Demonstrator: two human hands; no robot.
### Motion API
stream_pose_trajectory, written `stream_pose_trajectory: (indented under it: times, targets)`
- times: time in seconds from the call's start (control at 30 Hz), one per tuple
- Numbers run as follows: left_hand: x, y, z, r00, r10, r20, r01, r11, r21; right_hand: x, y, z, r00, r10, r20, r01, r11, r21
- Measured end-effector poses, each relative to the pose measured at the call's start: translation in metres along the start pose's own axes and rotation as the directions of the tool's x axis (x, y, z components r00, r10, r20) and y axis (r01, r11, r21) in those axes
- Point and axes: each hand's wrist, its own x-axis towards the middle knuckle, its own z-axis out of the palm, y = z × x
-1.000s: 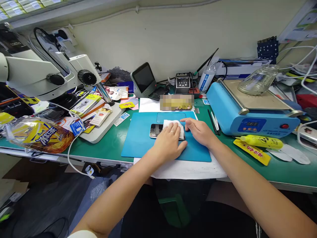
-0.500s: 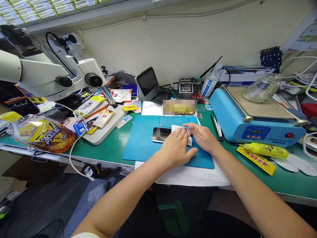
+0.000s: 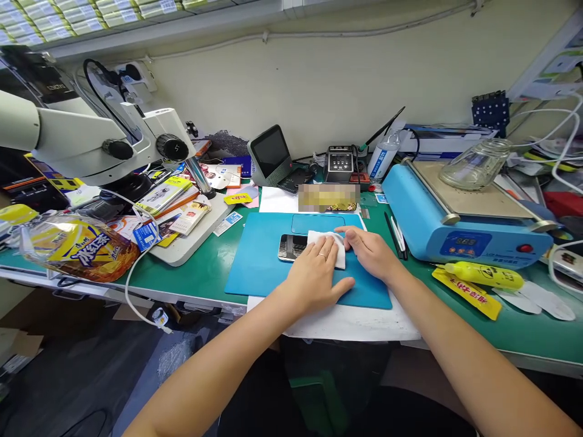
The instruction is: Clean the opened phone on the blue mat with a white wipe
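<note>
A phone (image 3: 286,247) lies on the blue mat (image 3: 255,267), its dark, reflective face up. Over its right part a white wipe (image 3: 339,255) is spread. My left hand (image 3: 316,267) lies flat on the wipe with its fingers stretched out, pressing it onto the phone; a ring shows on one finger. At the phone's right end my right hand (image 3: 368,250) grips the edge with bent fingers, and their tips are partly hidden. Behind the phone lies a thin, clear, phone-shaped panel (image 3: 316,223).
A microscope (image 3: 136,145) and a drink bottle (image 3: 77,246) stand at the left. To the right, a blue heating machine (image 3: 419,224) carries a glass jar (image 3: 476,164). Tweezers (image 3: 398,233) and a yellow tube (image 3: 487,275) lie nearby. A small screen device (image 3: 271,155) stands behind.
My left hand has slid slightly left along the phone, taking the wipe with it. My right hand stays at the phone's right end. The view has shifted slightly.
</note>
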Motion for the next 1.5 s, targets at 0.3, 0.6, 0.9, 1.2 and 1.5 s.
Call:
stream_pose_trajectory:
  times: [0.3, 0.6, 0.9, 1.2, 1.5]
  targets:
    - [-0.009, -0.001, -0.001, 1.000, 0.007, 0.014, -0.008, 1.000, 0.003, 0.001, 0.000, 0.000, 1.000, 0.004, 0.017, -0.004, 1.000, -0.012]
    - [-0.028, 0.001, 0.004, 0.999, 0.027, -0.022, -0.027, 1.000, -0.011, 0.000, -0.001, -0.001, 1.000, -0.009, 0.012, 0.010, 0.999, -0.035]
    - [0.002, -0.004, -0.003, 1.000, -0.024, 0.008, 0.024, 0.999, -0.022, 0.001, -0.001, -0.002, 1.000, -0.019, 0.007, 0.019, 1.000, -0.011]
    - [-0.010, -0.003, 0.001, 1.000, -0.017, -0.005, 0.018, 1.000, 0.008, 0.002, -0.002, -0.001, 1.000, 0.005, 0.024, -0.004, 1.000, -0.012]
    - [-0.026, 0.004, 0.004, 1.000, -0.005, 0.004, 0.005, 1.000, 0.012, 0.000, -0.002, 0.001, 0.999, -0.011, 0.040, 0.012, 1.000, -0.020]
